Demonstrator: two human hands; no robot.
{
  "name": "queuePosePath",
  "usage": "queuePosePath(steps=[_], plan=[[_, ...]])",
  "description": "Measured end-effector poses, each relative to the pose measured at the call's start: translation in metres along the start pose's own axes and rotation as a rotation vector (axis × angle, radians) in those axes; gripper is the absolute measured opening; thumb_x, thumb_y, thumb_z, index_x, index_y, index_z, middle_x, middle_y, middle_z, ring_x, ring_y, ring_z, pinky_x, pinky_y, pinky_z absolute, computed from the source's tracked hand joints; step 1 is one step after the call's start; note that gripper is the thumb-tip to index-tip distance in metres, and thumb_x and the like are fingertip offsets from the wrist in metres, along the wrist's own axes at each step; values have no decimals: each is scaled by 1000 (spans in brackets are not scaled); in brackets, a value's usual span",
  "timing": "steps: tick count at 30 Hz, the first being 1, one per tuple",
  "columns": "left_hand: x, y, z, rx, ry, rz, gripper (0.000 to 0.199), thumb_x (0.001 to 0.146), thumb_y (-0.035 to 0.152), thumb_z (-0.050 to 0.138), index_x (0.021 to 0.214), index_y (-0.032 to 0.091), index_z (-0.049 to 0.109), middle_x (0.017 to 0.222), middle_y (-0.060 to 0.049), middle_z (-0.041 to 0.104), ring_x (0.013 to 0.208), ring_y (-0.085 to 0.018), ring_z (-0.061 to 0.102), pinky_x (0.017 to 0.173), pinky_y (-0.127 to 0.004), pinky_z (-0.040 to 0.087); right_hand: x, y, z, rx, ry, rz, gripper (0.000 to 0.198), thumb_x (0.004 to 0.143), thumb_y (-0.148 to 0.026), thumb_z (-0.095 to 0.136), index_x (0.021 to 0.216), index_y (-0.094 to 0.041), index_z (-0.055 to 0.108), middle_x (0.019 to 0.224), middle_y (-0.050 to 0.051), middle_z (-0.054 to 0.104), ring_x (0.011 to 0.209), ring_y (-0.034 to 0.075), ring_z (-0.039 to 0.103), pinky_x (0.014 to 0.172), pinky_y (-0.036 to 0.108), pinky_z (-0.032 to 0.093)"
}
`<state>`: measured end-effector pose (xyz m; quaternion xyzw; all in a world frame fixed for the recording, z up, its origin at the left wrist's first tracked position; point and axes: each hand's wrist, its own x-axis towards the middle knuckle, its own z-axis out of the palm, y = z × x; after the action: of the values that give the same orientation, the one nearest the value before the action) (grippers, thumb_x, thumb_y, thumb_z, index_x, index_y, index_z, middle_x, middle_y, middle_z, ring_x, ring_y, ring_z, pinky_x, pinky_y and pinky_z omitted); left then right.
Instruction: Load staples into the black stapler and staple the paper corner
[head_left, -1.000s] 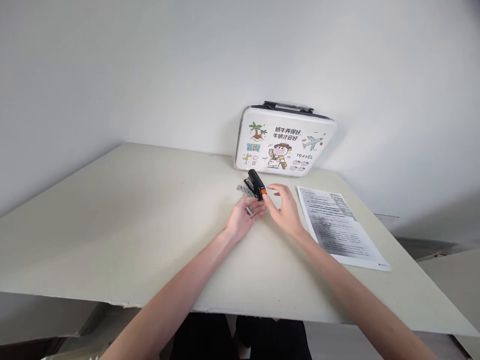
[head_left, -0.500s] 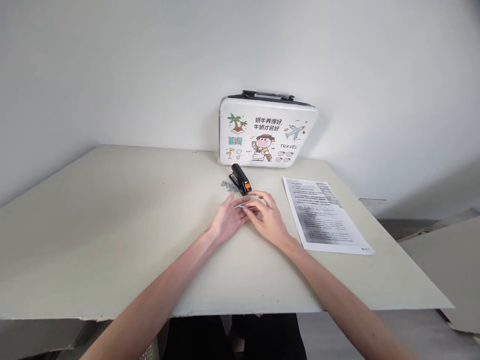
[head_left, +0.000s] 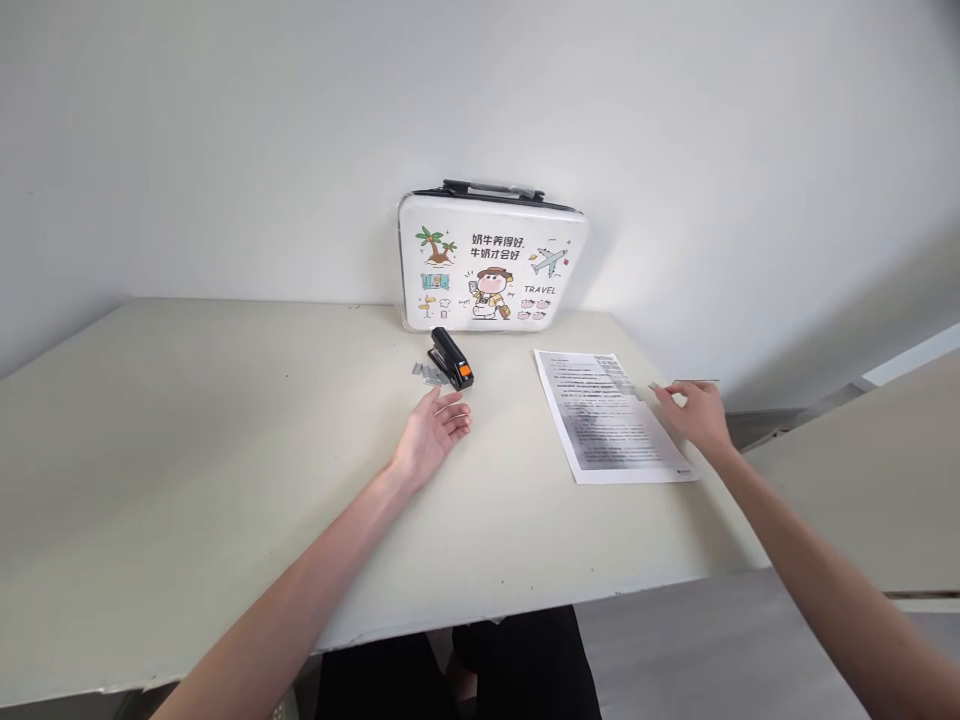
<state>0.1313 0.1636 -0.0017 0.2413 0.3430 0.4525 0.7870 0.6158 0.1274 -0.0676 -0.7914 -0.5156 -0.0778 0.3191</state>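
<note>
My left hand (head_left: 433, 438) rests on the table, palm turned up, fingers loosely curled and apart, holding nothing. Just beyond its fingertips stands a black stapler (head_left: 451, 355) with an orange patch on its near end. Several grey staple strips (head_left: 429, 372) lie beside the stapler's left side. Over at the right, my right hand (head_left: 697, 412) is beyond the right edge of a printed sheet of paper (head_left: 611, 425). Its thumb and forefinger pinch a small grey staple strip (head_left: 655, 387).
A white case (head_left: 491, 265) with cartoon prints and a black handle stands against the wall behind the stapler. The table (head_left: 225, 480) ends close to my lap. Past its right edge is another pale surface (head_left: 847, 480).
My right hand has left the left palm and moved right, past the paper, with the staple strip pinched. The left hand stays near the stapler. The view has turned slightly right.
</note>
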Motion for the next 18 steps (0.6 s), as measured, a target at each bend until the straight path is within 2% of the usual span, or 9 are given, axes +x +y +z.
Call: queuePosePath(steps=[2,5,11,15,18], plan=[[1,0,-1,1,0,2,31,108,37,49,107,10,65,86,-8,67,71,-17,65,73,-29,56,4,23,-2,-4,-66,58,30,83,-50,62,73,-23,70,94,17,74,120,38,62,100,49,49],[0,1,-2,-3,-4,0,30,107,37,51,105,11,66,85,-8,66,71,-16,63,72,-29,55,0,34,-4,17,-91,104,31,79,-52,65,73,-23,70,94,16,75,114,38,64,97,48,50],[-2,3,-3,-9,-16,3,30,105,37,53,103,11,68,85,-7,65,70,-16,61,71,-29,54,-21,37,0,63,17,198,51,89,-58,51,99,-14,74,108,21,74,114,37,63,100,51,48],[0,3,-4,1,-21,-1,31,104,38,54,102,11,70,85,-6,64,70,-16,61,72,-29,54,-36,37,-4,111,85,272,53,92,-55,47,108,-12,74,106,19,75,99,32,67,93,49,50],[2,2,-5,23,-35,0,31,103,39,57,101,11,71,86,-6,64,72,-16,61,73,-29,54,-48,33,-8,147,112,302,51,91,-54,50,111,-13,75,107,18,77,95,31,69,90,47,51]])
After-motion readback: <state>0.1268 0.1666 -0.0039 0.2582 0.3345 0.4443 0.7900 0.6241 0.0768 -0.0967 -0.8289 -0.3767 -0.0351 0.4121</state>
